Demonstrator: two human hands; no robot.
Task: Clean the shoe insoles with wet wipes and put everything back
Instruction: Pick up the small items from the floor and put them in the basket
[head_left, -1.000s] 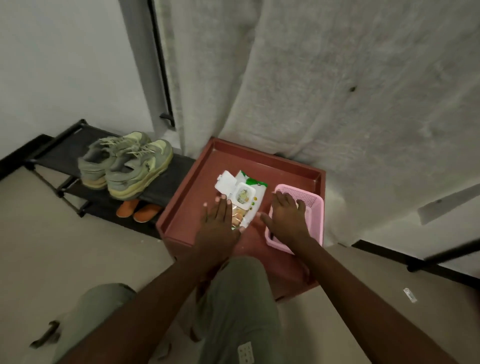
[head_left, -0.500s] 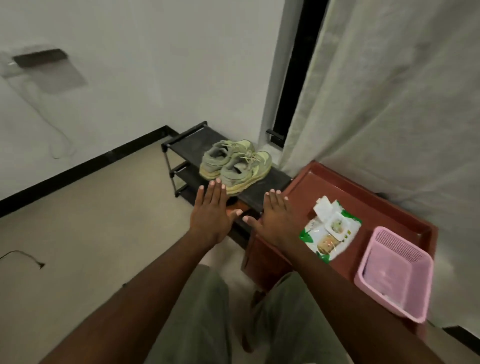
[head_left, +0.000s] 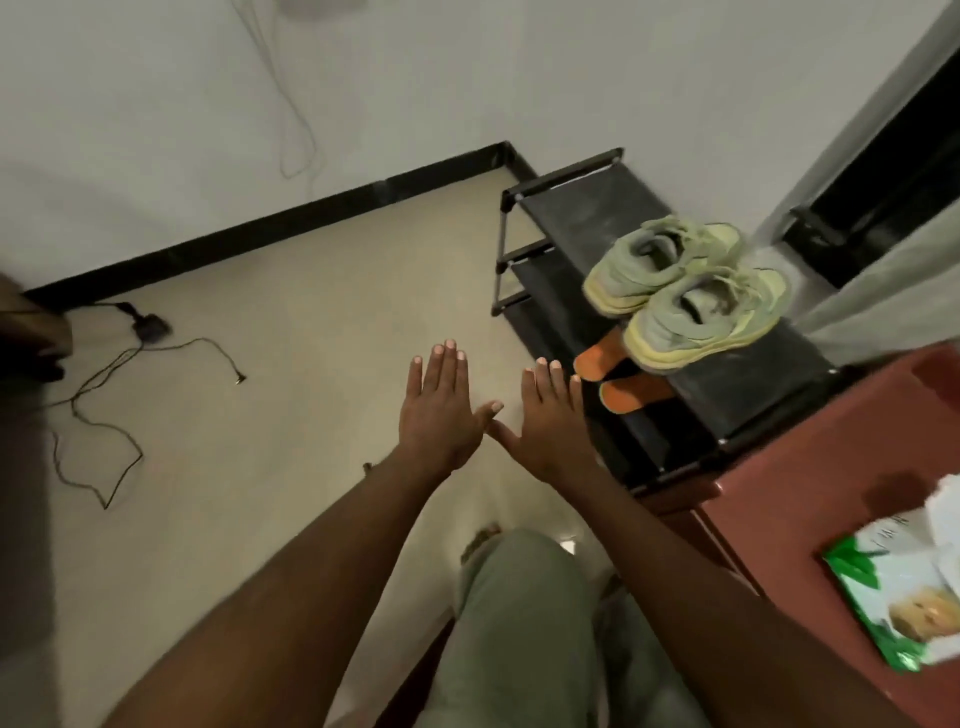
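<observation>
Pale floor fills most of what we see, bounded at the far side by a black skirting under a white wall, with a loose black cable trailing across its left part. We hold both hands out flat above this bare stretch: our left hand has its fingers straight and together, thumb spread, holding nothing; our right hand lies the same way, empty, and the two thumb tips nearly meet, though we cannot tell whether they touch. Just right of our right fingertips stands a black shoe rack, its near corner running down toward a reddish-brown table that butts against it. On the rack's top shelf a pair of green sneakers sits side by side near the right end, the nearer one with its heel over the front edge. Two orange insoles poke out from the shelf below, close to our right hand. A green-and-white wet wipes pack lies on the table at the right edge, partly cut off. A grey curtain hangs behind the sneakers.
</observation>
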